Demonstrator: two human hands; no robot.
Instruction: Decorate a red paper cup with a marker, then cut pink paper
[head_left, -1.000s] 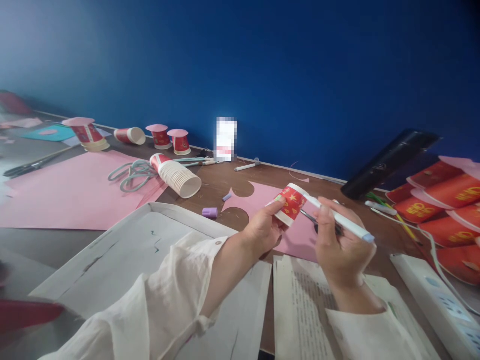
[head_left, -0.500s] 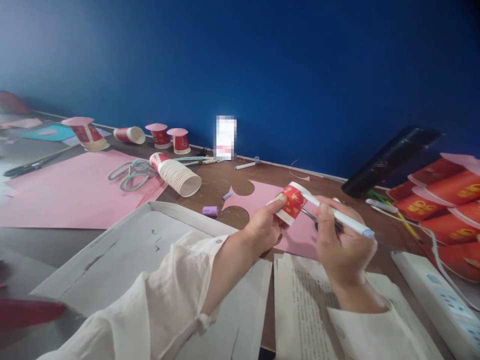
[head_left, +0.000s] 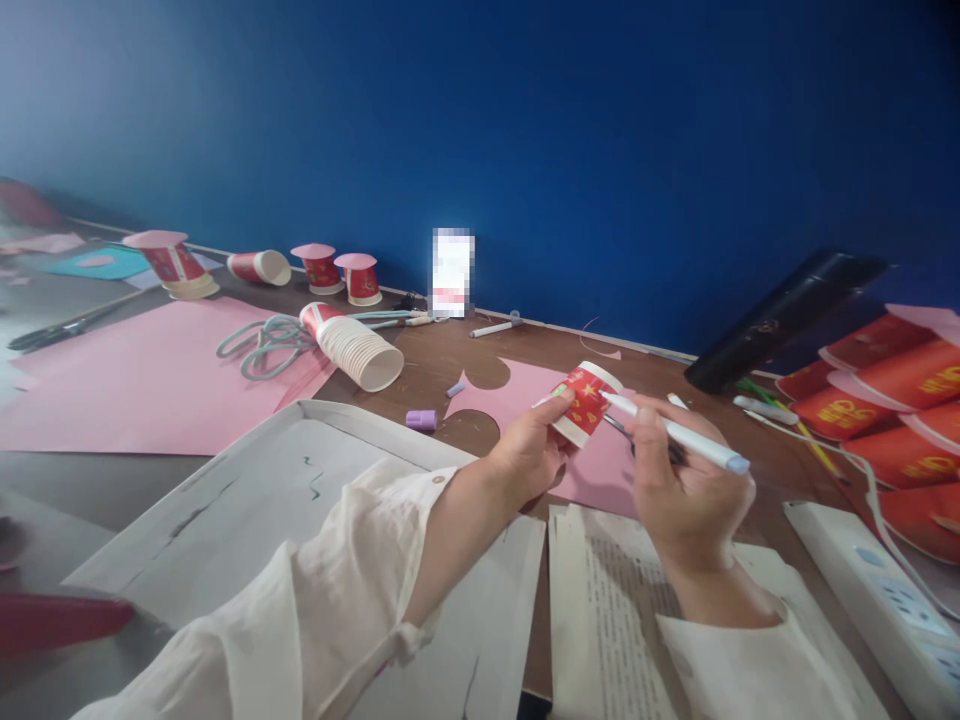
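My left hand is closed around a small red paper cup with yellow patterns, tilted over a cut pink sheet. In my right hand a white marker is gripped like a pen, its tip at or very close to the cup's side. Dark-handled scissors lie partly hidden behind the right hand. Left of the pink sheet are a purple cap and a smaller purple piece.
A stack of paper cups lies beside a grey cord on pink paper. Cups with pink tops stand along the blue wall. A white tray, printed papers, a power strip and red cups surround the hands.
The marker tip has shifted slightly left and down against the cup's side. Both hands otherwise hold nearly the same position.
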